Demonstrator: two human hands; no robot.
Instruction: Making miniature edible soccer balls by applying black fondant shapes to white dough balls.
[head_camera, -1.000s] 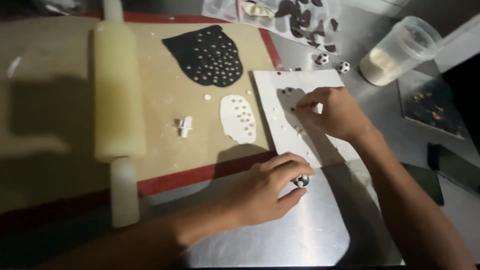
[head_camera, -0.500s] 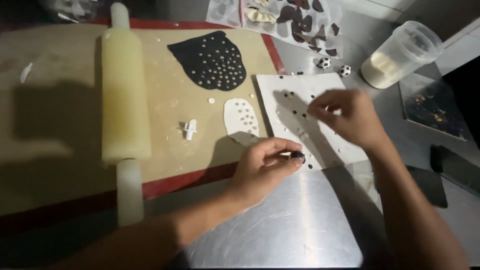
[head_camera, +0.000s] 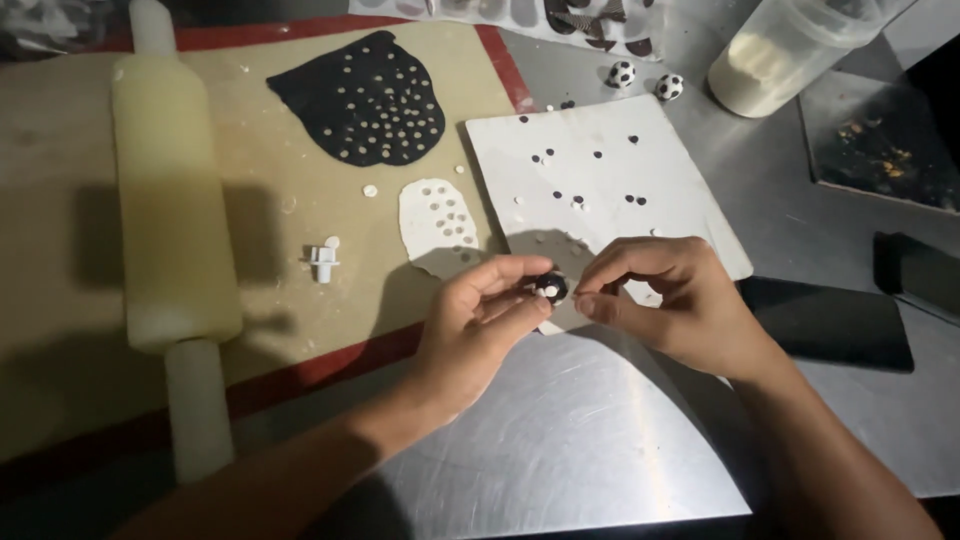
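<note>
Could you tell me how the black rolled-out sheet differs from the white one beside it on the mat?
The black sheet is clearly larger than the white sheet and lies farther from the hands. The black sheet has many punched holes across it; the white sheet has fewer, clustered. Both lie flat on the tan mat, thin and perforated with small round holes.

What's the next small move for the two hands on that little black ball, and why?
Probably press the right hand fingertips onto the small black ball to seat a white dot. The left hand pinches the ball, which already shows white spots; the right fingertips sit just beside it. Two finished spotted balls lie past the white sheet.
</note>
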